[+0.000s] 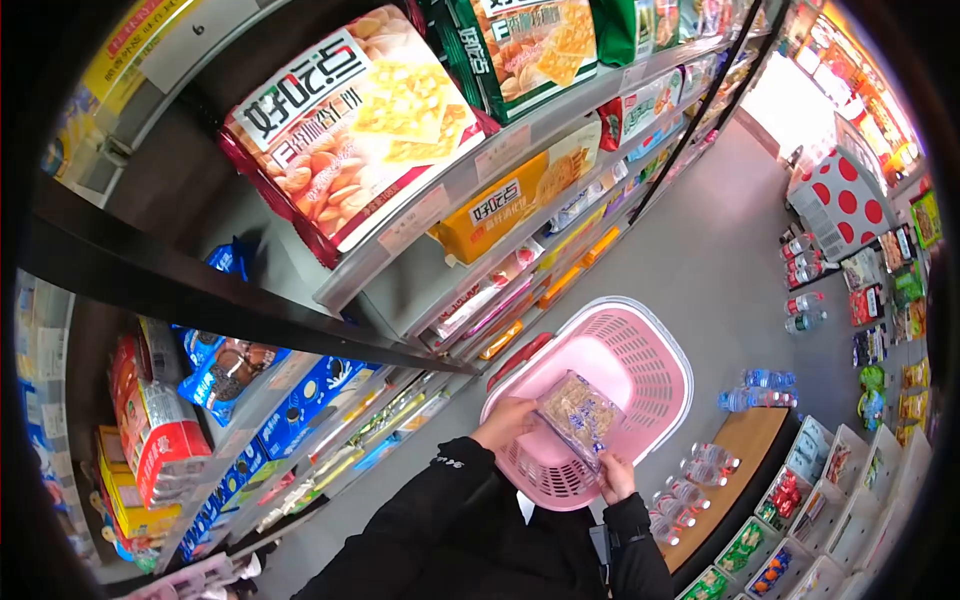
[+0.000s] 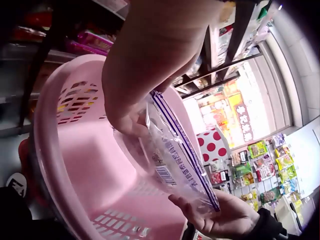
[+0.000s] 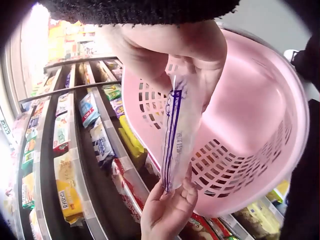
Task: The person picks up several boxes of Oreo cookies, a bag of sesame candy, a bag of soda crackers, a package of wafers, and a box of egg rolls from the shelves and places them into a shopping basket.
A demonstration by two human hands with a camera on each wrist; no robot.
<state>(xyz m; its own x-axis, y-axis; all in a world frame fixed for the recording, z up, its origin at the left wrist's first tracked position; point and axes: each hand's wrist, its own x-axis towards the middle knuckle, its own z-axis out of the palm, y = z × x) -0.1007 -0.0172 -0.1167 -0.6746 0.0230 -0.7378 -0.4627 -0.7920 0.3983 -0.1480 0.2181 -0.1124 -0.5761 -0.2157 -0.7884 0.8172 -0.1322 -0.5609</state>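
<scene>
Both hands hold a clear plastic food packet (image 1: 580, 408) with purple print and light brown contents, over the pink basket (image 1: 655, 352). My left hand (image 1: 506, 424) grips one end and my right hand (image 1: 617, 477) pinches the opposite end. In the left wrist view, purple stripes and a barcode show on the packet (image 2: 177, 157), with the right hand (image 2: 225, 216) at its lower end. Seen edge-on in the right wrist view, the packet (image 3: 177, 135) spans from the right hand (image 3: 172, 50) down to the left hand (image 3: 169, 210). The visible basket floor is bare.
Snack shelves run along the left, with a large cracker bag (image 1: 355, 120) and a yellow biscuit pack (image 1: 515, 205). To the right stand bottled water (image 1: 710, 463) on a wooden ledge (image 1: 740, 445), bins of sweets (image 1: 785, 495) and a red-dotted box (image 1: 840, 205). Grey floor (image 1: 690, 240) lies beyond the basket.
</scene>
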